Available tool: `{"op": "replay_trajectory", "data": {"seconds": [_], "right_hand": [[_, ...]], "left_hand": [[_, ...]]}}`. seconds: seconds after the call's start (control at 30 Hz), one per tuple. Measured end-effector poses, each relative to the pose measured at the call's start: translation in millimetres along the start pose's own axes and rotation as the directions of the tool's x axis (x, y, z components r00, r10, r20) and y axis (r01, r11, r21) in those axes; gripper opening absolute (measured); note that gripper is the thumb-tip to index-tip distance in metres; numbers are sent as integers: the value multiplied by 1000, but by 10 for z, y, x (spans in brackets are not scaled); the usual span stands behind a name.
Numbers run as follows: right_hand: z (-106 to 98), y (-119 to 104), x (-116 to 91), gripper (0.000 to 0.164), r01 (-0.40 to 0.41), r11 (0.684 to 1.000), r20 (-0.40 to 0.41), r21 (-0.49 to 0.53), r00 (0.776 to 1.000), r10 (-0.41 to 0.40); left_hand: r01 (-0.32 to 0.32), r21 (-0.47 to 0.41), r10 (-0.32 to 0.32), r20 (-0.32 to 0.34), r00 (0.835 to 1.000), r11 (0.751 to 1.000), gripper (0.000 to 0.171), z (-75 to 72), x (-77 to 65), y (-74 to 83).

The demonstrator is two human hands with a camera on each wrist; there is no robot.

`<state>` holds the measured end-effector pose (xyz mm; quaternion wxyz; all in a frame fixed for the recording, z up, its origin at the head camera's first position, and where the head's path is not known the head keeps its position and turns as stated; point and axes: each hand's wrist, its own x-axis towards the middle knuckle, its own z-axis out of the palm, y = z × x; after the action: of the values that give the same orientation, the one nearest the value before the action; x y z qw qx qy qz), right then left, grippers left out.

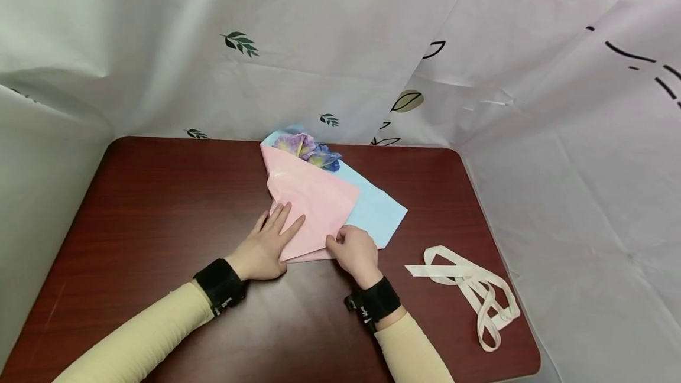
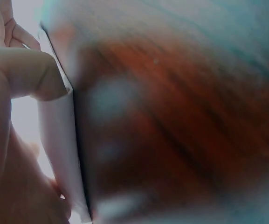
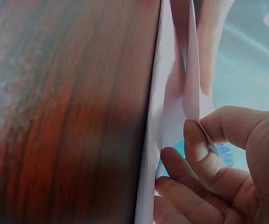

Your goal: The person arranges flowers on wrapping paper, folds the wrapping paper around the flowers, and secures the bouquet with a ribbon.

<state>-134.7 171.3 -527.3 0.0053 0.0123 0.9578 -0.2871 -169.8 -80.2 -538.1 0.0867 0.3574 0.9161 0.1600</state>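
Observation:
A sheet of pink wrapping paper (image 1: 314, 200) lies folded over light blue paper (image 1: 375, 211) at the table's middle. Purple and blue flowers (image 1: 305, 148) show from the upper opening between the two colours. My left hand (image 1: 260, 250) rests with spread fingers on the pink paper's lower left. At its lower right corner, my right hand (image 1: 355, 253) pinches the pink edge between thumb and forefinger. The right wrist view shows that pinched pink layer (image 3: 191, 88) lifted apart from the paper under it. The flower stems are hidden inside the wrap.
A cream ribbon (image 1: 473, 282) lies in loose loops on the right of the dark red wooden table (image 1: 175, 205). Pale cloth (image 1: 319, 46) with printed leaves hangs behind the table and along its sides.

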Motion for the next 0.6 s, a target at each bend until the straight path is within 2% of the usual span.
{"op": "replay_trajectory", "data": {"seconds": [0.13, 0.27, 0.4, 0.5, 0.6], "right_hand": [[-3, 8, 9, 38, 14, 1000, 1, 1, 1000, -14], [-9, 14, 18, 38, 20, 1000, 16, -5, 1000, -20], [-21, 19, 33, 37, 19, 1000, 35, -14, 999, -19], [-32, 28, 40, 37, 19, 1000, 42, -19, 999, -18], [-44, 32, 34, 36, 16, 1000, 48, -5, 999, -16]], "left_hand": [[26, 8, -26, 44, 999, 1000, 99, -86, 2, -11], [-3, 24, 1, 71, 997, 1000, 86, -182, 87, -53], [-26, 6, 26, 23, 999, 1000, 78, -255, 267, -130], [8, -9, -9, -29, 1000, 1000, 75, -314, 385, -208], [79, 5, -79, 11, 997, 997, 82, -316, 439, -324]]}}
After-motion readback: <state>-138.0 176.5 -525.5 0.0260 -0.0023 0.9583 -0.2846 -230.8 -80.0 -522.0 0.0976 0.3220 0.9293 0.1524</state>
